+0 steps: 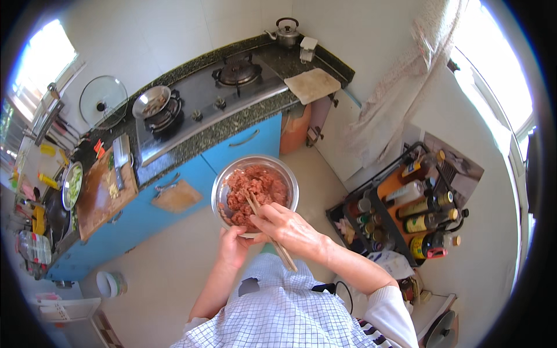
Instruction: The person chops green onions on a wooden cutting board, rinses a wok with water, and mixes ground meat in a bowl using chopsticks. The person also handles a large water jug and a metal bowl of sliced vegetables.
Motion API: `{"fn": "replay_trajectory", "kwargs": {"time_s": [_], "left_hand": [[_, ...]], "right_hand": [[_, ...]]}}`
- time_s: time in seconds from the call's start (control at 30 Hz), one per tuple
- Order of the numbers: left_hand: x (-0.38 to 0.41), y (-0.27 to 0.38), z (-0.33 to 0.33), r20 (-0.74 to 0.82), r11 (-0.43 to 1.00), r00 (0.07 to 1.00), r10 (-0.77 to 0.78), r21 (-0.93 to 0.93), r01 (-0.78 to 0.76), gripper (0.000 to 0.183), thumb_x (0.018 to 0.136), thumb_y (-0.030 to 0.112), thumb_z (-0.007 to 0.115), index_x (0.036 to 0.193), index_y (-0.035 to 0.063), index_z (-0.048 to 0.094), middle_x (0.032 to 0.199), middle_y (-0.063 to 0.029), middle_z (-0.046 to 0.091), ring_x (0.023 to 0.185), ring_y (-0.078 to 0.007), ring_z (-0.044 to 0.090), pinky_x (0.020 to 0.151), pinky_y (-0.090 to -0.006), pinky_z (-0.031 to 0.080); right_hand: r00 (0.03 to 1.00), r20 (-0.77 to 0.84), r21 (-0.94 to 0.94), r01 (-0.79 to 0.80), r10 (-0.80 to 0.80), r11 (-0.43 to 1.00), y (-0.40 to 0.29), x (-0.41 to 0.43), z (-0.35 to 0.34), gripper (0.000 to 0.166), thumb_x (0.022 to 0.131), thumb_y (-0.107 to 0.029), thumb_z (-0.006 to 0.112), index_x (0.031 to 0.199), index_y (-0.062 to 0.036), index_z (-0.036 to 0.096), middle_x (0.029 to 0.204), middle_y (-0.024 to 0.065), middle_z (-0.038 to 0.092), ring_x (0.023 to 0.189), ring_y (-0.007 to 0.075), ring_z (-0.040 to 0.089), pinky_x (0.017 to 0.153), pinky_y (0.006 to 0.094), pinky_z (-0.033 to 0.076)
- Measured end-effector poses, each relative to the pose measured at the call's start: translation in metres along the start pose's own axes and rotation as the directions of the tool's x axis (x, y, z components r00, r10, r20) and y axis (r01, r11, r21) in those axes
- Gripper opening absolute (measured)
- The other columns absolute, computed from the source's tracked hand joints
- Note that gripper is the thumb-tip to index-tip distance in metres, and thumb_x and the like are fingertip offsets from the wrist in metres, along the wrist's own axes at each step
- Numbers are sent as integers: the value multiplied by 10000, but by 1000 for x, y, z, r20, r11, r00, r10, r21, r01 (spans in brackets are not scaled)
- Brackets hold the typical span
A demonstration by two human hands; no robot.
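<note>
A stainless steel bowl [219, 182] of raw minced meat [256, 187] is held up in front of my body, above the floor. My left hand [236, 245] grips its near rim from below, thumb over the edge. In my right hand [283, 224] is a bundle of wooden chopsticks [285, 256]. Their tips rest in the mince, and the thick ends stick out behind the hand toward my checked apron [278, 313]. The exact number of chopsticks cannot be made out.
Ahead runs a granite counter [191, 130] with a gas stove [209, 95] and a small metal bowl [151, 102]. At left, a cleaver [121, 152] and minced garlic lie on a chopping board [98, 191] beside a bowl of chopped greens [73, 185]. A bottle rack [391, 204] stands right.
</note>
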State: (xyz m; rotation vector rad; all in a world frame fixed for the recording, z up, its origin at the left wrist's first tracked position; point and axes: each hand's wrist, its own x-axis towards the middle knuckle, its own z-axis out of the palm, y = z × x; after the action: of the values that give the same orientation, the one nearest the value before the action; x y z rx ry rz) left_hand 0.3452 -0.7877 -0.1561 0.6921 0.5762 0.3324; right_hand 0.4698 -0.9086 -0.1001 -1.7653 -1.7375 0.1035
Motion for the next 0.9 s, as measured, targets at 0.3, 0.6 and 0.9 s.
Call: {"fn": "replay_trajectory", "kwargs": {"time_s": [0.3,0.6,0.9], "left_hand": [[169,66,10,8,990,1000,28,-140,-26,465,758,69,455,1215,-15,428,1107,-169,571,931,-294,612,669,-422,583],[253,129,2,-163,955,964,209,-178,-237,527,715,60,497,1228,-15,410,1110,-159,571,877,-281,633,621,-372,594],[282,132,45,-580,855,734,353,-118,-504,529,716,79,523,1223,-21,409,1131,-150,561,918,-289,620,648,-383,589]], "right_hand": [[959,261,-21,116,-107,993,127,120,-63,512,684,-26,603,1187,-26,513,1246,140,463,1196,288,425,969,360,397],[963,-134,-40,-241,233,970,368,233,-183,359,728,-133,674,1059,-13,605,1038,140,616,948,288,593,805,343,482],[897,-342,-374,-405,282,834,644,381,-258,525,720,-245,684,1179,-38,534,1127,171,549,1026,325,534,865,381,438]]}}
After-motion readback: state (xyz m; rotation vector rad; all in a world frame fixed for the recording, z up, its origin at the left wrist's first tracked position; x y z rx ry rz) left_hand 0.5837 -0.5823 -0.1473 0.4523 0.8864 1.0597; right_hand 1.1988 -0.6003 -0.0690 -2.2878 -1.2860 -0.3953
